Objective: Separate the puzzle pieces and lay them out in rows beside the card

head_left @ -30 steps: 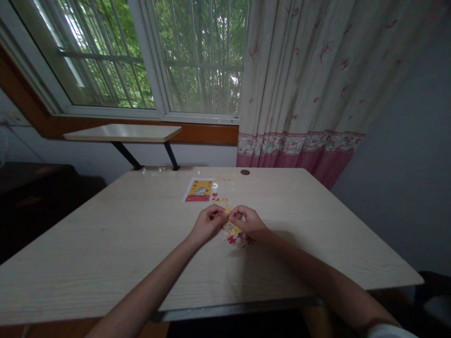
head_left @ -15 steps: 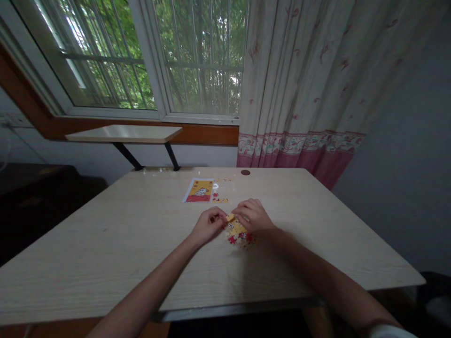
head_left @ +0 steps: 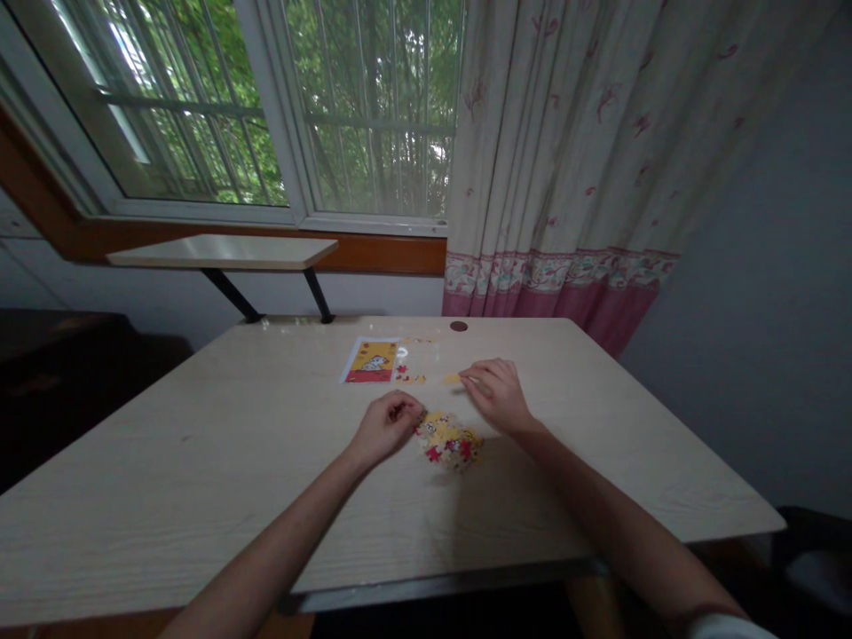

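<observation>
A pile of jigsaw puzzle pieces [head_left: 447,439], yellow, red and white, lies on the table in front of me. At its left edge is my left hand [head_left: 387,424], its fingertips pinched together; whatever they hold is too small to make out. My right hand [head_left: 496,390] is beyond the pile to the right, closed on a yellow puzzle piece [head_left: 452,379] between thumb and fingers. Farther off lies a picture card [head_left: 373,362] with a white animal on yellow and red. Beside the card are a red puzzle piece [head_left: 402,368] and a row of yellow pieces [head_left: 411,380].
The pale wooden table [head_left: 219,497] spans the view. A raised shelf [head_left: 226,253] on black legs stands at its back left. Near the back edge is a round brown disc [head_left: 459,327]. Behind hang a patterned curtain [head_left: 565,177] and a barred window [head_left: 373,115].
My right hand has moved away from my left hand and the pile, forward and right, carrying the yellow puzzle piece. My left hand stays by the pile. The view has shifted slightly.
</observation>
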Tool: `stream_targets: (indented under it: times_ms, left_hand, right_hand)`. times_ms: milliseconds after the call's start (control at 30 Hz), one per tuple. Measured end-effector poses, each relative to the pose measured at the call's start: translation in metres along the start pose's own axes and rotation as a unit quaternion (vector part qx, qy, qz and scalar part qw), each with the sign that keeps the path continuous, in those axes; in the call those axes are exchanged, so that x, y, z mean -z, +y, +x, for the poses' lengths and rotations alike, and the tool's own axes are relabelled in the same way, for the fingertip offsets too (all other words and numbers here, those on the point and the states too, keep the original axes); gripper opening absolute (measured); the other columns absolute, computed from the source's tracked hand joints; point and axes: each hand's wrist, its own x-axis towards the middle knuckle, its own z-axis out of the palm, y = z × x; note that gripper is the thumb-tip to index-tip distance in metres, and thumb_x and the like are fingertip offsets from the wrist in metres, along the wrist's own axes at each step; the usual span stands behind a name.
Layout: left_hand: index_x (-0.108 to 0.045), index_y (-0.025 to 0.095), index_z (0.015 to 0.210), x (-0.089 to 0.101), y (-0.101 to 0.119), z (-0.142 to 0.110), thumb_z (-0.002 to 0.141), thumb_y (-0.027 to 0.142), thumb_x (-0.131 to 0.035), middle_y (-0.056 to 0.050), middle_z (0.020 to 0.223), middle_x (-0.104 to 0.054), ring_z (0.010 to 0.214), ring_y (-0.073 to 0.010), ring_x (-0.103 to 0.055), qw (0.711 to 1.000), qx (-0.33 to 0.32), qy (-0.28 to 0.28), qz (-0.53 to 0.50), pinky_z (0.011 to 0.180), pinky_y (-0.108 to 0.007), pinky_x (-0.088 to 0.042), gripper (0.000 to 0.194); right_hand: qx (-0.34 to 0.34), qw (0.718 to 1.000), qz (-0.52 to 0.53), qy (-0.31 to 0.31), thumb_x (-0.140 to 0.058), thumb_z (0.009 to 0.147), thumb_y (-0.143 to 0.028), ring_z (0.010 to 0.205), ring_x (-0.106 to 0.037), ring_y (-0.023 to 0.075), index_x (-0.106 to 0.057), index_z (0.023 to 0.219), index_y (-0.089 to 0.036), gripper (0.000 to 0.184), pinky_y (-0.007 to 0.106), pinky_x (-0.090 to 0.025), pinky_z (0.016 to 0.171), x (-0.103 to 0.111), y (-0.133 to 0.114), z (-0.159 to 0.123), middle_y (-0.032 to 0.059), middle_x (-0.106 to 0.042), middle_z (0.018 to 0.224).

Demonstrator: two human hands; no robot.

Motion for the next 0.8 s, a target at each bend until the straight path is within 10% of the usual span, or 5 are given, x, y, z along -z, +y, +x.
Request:
stream_targets:
  times_ms: [333,800]
  left_hand:
    - [-0.062,0.016,0.074,0.003,0.0,-0.004,0.081,0.028,-0.05,-0.003,0.07,-0.059,0.066,-0.0147,-0.052,0.981,-0.07,-0.037,0.175,0.059,-0.024,-0.037,0.019]
    - [-0.061,0.017,0.072,0.005,-0.002,-0.006,0.082,0.031,-0.047,-0.002,0.067,-0.056,0.065,-0.0149,-0.05,0.976,-0.081,-0.044,0.198,0.058,-0.024,-0.036,0.023]
  right_hand:
    - [-0.037,0.998,0.04,0.025,-0.052,0.085,-0.031,0.087,-0.054,0.0168,-0.066,0.087,-0.021,0.018,0.032,-0.035,0.081,-0.008,0.011,0.006,0.0043,-0.064,0.086]
    - [-0.09,0.975,-0.015,-0.203,-0.055,0.078,-0.024,0.082,-0.059,0.0157,-0.068,0.087,-0.02,0.016,0.026,-0.04,0.076,-0.061,0.041,0.035,0.0049,-0.066,0.089]
